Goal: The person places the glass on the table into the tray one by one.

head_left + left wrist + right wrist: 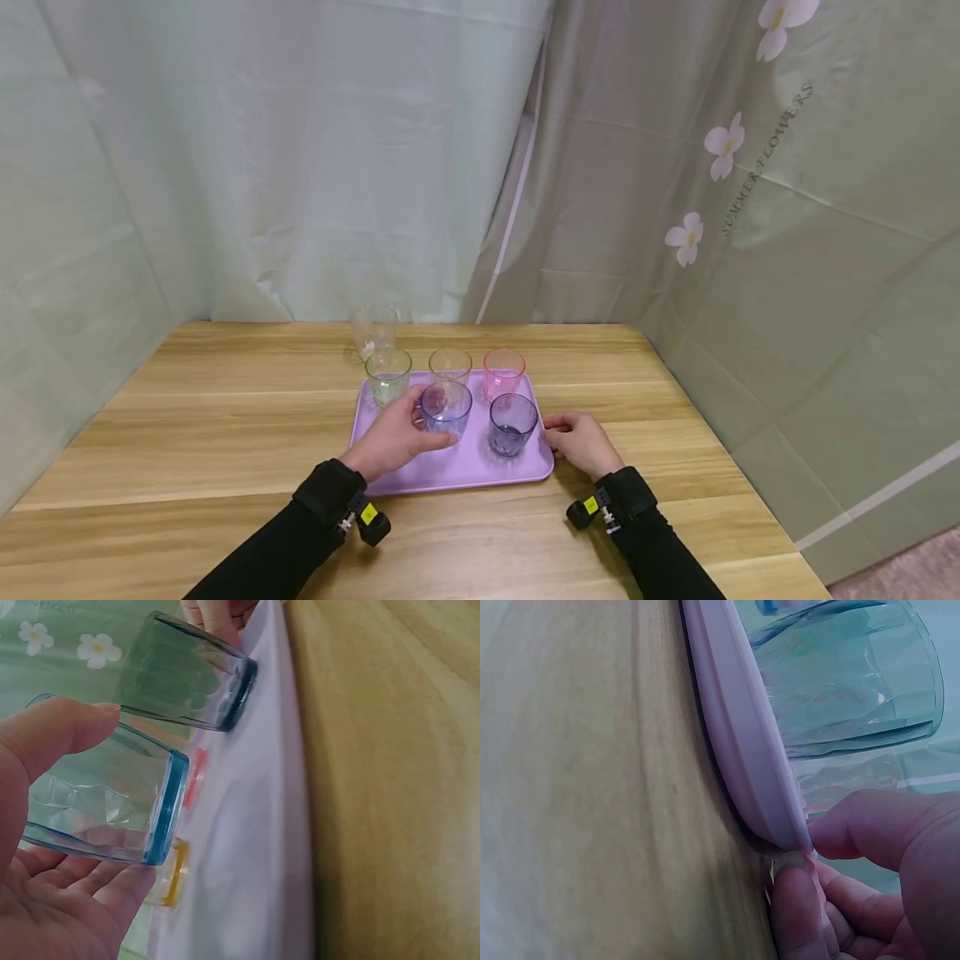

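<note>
My left hand (393, 435) grips a clear tumbler with a blue base (171, 810), thumb on one side and fingers on the other. The tumbler is upright, close over the lilac tray (465, 481). At the tray's right edge, my right hand (588, 444) pinches the rim between thumb and fingers, as the right wrist view shows. Between the two hands a smoky grey tumbler (513, 427) stands on the tray. Behind them, a green tumbler (388, 385), an amber-rimmed one (451, 365) and a pink one (502, 383) form a row along the tray's far side.
A colourless tumbler (375, 329) stands on the wooden table (247, 417) beyond the tray's far left corner. Pale curtains (360, 167) hang behind the table, and a flower-printed one (810, 317) runs along the right side.
</note>
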Available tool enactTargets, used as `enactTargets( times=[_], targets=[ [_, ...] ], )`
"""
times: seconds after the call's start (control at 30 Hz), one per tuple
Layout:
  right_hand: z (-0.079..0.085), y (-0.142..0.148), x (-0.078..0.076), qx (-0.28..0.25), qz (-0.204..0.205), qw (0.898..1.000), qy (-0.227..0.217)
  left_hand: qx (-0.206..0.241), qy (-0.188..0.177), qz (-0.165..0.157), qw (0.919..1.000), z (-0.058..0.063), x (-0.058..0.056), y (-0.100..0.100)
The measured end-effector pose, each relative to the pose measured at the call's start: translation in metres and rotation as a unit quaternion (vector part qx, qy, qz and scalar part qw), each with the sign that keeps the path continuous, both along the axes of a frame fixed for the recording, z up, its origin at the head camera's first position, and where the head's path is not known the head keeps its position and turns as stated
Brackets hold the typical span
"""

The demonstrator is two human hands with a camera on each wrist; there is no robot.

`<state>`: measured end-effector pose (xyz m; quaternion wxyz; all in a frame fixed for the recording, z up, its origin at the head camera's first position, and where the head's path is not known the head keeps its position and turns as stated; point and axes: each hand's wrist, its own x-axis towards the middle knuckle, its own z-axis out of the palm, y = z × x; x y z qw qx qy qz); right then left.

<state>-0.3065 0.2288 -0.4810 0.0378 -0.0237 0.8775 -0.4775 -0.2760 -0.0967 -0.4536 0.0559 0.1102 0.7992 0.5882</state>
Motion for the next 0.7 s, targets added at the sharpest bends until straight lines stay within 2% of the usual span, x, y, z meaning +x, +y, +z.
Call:
enactTargets(
  times=[0.4, 0.7],
  targets=[
    [-0.002, -0.001, -0.001, -0.002, 0.003, 1.000, 0.007, -0.004, 0.004, 0.003, 1.0000, -0.016, 0.000, 0.010],
    [-0.005, 0.001, -0.003, -0.003, 0.005, 1.000, 0.015, 0.000, 0.010, 0.003, 0.9999, -0.021, 0.000, 0.012]
  ],
)
